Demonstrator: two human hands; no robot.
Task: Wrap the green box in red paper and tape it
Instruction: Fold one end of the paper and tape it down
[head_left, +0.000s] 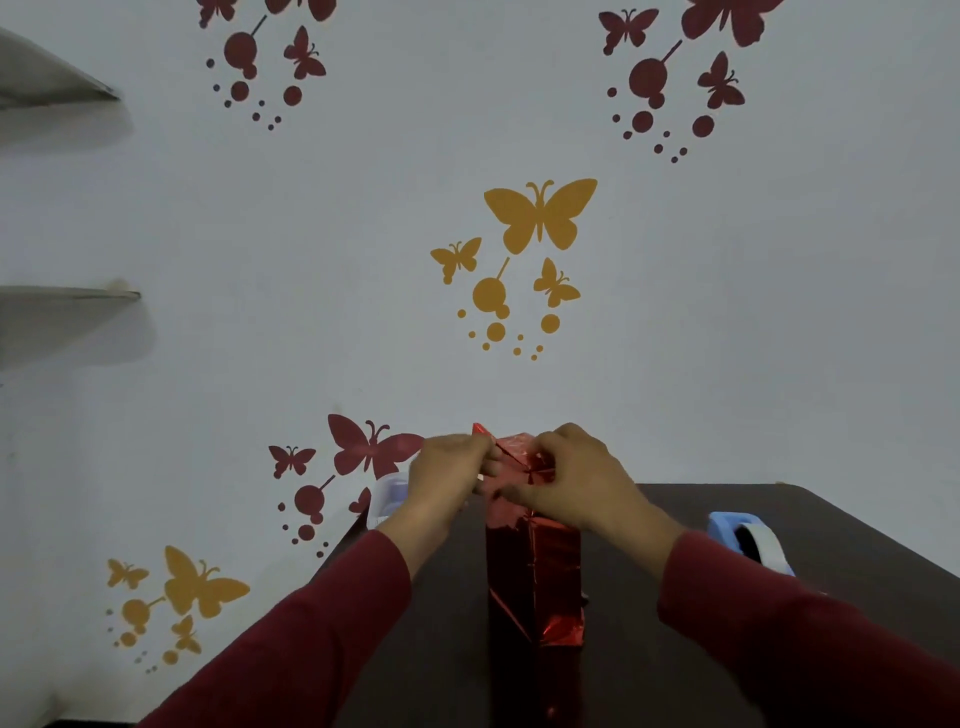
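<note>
Shelves (62, 299) jut from the wall at nine o'clock; a clear plastic container (387, 496) sits behind the left hand (447, 473), whose fingers pinch a red foil flap; the wrapped box (535, 571) stands upright at six o'clock on the dark tabletop (675, 665); the right hand (571, 478) fingers press the top folds; a blue tape dispenser (748, 540) rests at four o'clock.
</note>
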